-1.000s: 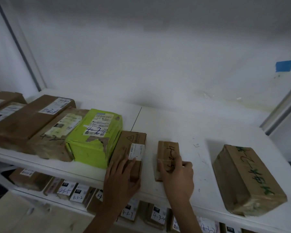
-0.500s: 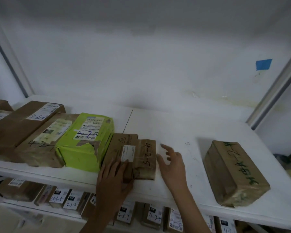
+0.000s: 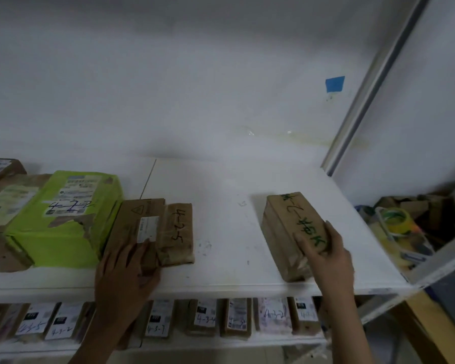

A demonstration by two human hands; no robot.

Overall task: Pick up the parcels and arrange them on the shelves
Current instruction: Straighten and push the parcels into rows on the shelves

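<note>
A row of parcels lies on the white shelf (image 3: 229,227): a lime-green parcel (image 3: 63,222), a brown box with a white label (image 3: 139,227) and a small brown parcel marked 4-2-5 (image 3: 177,233) pushed against it. My left hand (image 3: 125,271) rests with straight fingers on the near end of the labelled box. Further right, a brown parcel with green writing (image 3: 292,232) lies apart on the shelf. My right hand (image 3: 326,256) grips its near right end, thumb on top and fingers round the side.
More brown parcels (image 3: 0,195) sit left of the green one. The shelf below (image 3: 221,342) holds several labelled parcels standing in a row. A metal upright (image 3: 365,95) bounds the shelf at right; beyond it is a bin of clutter with a tape roll (image 3: 395,219).
The small 4-2-5 parcel was slid left against the labelled box and let go. My right hand then moved right and took hold of the green-lettered parcel. The view shifted right.
</note>
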